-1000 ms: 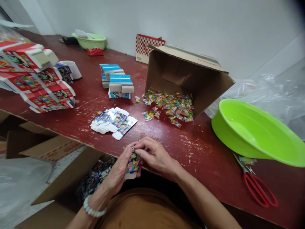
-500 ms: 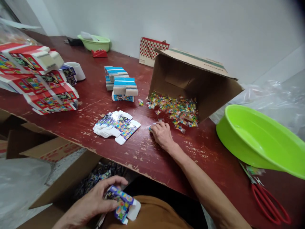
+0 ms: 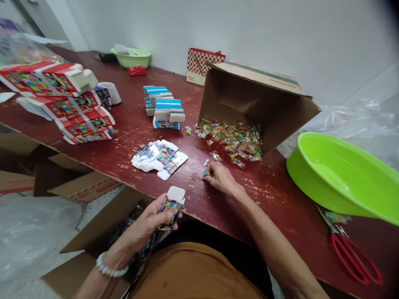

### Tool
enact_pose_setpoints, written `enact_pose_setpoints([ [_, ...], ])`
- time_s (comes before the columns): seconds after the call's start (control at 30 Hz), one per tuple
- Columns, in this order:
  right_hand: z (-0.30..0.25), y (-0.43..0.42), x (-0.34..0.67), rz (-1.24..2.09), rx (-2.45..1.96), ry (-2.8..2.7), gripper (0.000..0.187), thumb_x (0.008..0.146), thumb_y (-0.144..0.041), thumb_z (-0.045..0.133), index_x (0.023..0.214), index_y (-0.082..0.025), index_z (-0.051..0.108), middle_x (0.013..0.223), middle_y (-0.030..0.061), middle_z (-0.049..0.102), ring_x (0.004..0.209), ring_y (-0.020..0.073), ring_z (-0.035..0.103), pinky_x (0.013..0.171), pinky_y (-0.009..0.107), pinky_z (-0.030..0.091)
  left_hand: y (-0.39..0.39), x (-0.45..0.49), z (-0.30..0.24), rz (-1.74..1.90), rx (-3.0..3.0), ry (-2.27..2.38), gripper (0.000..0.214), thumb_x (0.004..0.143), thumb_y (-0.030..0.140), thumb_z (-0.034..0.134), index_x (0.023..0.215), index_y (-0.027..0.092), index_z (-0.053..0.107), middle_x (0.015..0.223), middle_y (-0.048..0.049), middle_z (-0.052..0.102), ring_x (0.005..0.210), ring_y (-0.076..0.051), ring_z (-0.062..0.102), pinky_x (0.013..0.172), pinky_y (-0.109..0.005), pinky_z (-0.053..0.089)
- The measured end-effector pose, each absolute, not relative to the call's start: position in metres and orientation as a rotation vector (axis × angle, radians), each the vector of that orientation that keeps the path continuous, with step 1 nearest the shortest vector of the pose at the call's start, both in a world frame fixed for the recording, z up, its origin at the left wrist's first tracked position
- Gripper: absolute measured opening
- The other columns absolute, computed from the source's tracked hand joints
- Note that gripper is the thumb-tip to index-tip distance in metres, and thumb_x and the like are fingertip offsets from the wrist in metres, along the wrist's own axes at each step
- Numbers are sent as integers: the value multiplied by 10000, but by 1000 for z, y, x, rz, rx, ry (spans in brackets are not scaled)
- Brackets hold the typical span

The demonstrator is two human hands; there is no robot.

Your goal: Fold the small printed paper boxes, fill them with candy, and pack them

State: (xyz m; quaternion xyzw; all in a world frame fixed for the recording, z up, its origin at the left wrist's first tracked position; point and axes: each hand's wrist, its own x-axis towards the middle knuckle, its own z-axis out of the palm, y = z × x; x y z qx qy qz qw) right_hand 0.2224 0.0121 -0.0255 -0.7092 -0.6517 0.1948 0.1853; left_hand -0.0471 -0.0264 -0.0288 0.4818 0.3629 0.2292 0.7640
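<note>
My left hand (image 3: 149, 220) grips a small purple printed carton (image 3: 171, 209) over the table's front edge, its white end flap standing up. On the tabletop, my right hand (image 3: 222, 179) has its fingers pinched together on a small clear candy packet (image 3: 206, 173) with coloured pieces inside. Another wrapped candy (image 3: 215, 156) lies just beyond those fingers. To their left is a fanned pile of flat purple cartons (image 3: 152, 155). Many more wrapped candies (image 3: 230, 135) spill from a cardboard box (image 3: 264, 93) lying on its side.
Bundled red cartons (image 3: 84, 120) stack at the left, blue-topped bundles (image 3: 168, 109) near the middle. At the right are a green basin (image 3: 336, 178) and red-handled scissors (image 3: 352, 253). An open box (image 3: 93, 232) stands below the table edge. Behind are a tape dispenser (image 3: 137, 71) and checkered bag (image 3: 202, 62).
My left hand has risen toward the table edge with the carton, which now points flap-up. My right hand has shifted slightly and its fingers are drawn in at the candy. The view has turned slightly.
</note>
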Motion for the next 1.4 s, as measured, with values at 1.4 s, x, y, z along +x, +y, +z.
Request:
enact_pose_setpoints([
  [1.4, -15, -55, 143, 1261, -1222, -1251, 175, 878, -342, 620, 928, -195, 703, 842, 28, 736, 466, 86, 585, 444, 211, 487, -33, -5, -19, 676, 581, 759, 627, 874, 665, 486, 1169, 130, 630, 606, -40, 671, 401, -130, 581, 389, -206, 469],
])
